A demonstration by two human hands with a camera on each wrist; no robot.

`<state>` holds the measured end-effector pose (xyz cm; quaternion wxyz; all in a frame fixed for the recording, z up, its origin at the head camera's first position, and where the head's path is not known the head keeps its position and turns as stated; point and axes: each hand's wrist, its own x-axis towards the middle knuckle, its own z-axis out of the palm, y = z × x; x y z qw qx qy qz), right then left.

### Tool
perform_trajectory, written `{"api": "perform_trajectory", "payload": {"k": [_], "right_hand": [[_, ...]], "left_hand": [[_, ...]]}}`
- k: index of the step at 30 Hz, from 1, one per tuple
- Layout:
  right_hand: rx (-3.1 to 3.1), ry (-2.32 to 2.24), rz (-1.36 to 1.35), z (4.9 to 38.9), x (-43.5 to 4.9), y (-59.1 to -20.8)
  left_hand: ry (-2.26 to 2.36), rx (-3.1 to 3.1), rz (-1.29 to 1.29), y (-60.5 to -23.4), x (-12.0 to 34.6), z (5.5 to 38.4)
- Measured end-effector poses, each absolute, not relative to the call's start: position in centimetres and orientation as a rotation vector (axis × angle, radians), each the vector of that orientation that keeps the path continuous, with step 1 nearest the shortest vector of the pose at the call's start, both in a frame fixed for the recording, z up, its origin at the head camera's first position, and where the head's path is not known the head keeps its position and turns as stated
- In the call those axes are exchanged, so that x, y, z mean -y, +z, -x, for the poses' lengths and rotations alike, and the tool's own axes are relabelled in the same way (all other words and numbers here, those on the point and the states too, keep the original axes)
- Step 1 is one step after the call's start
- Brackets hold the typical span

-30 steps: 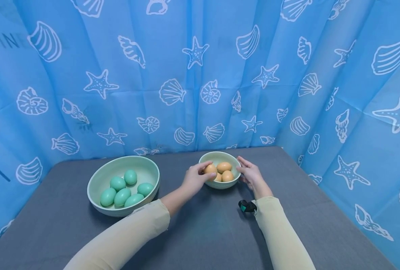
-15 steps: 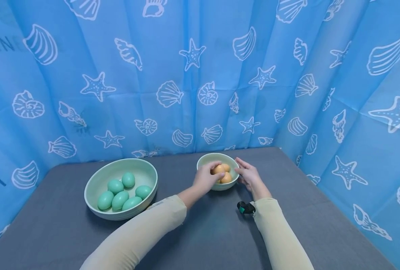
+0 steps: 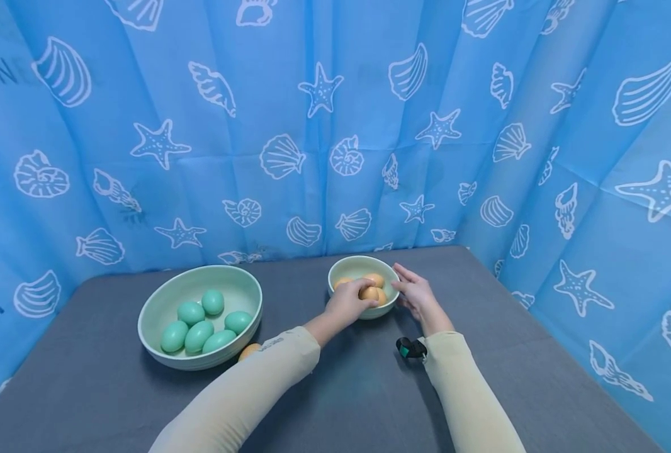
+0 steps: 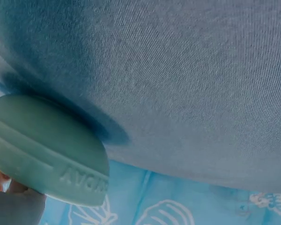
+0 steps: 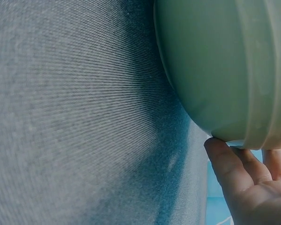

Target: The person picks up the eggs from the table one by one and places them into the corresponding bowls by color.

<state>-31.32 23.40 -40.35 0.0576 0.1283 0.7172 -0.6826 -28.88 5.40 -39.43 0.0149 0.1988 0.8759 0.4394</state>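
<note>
In the head view, a small pale green bowl [image 3: 335, 267] holds several orange eggs [image 3: 375, 279]. My left hand [image 3: 348, 302] reaches over its near rim, thumb and fingers curled round an orange egg [image 3: 369, 294]. At the bowl's right side is my right hand [image 3: 418, 294], its thumb over the rim and its other fingers outside. The right wrist view shows those fingers [image 5: 229, 168] reaching the outer wall of the bowl [image 5: 210, 61]. In the left wrist view the bowl [image 4: 47, 136] hides most of the work; a bit of finger and orange shows at lower left.
A larger pale green bowl [image 3: 160, 308] with several green eggs [image 3: 198, 335] stands to the left. Beside it, partly behind the left sleeve, lies an orange egg [image 3: 248, 351]. Grey cloth covers the table [image 3: 347, 396]; a blue shell-print curtain [image 3: 290, 94] hangs behind and at the right.
My left hand has moved from an egg at the bowl's left side to one nearer its middle right. The left sleeve has shifted right, exposing the loose orange egg. The right hand stays at the bowl.
</note>
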Motion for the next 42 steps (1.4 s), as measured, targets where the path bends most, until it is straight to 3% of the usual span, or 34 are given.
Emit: {"api": "perform_trajectory", "payload": {"k": [14,30,42], "right_hand": [[-2.165,-2.068,-0.352,31.3,-22.6,-40.5],[-2.189,-2.015,-0.392,31.4,-23.8,-39.9],[-2.207,-1.990,-0.423,31.5,-23.4,-40.1]], "left_hand": [[1.525,-2.617,-0.642,-39.5,-3.6,28.5],[1.596,-2.574,-0.570,-37.7,2.0,24.1],[1.300,-2.568,-0.632,-37.3,9.2,20.2]]}}
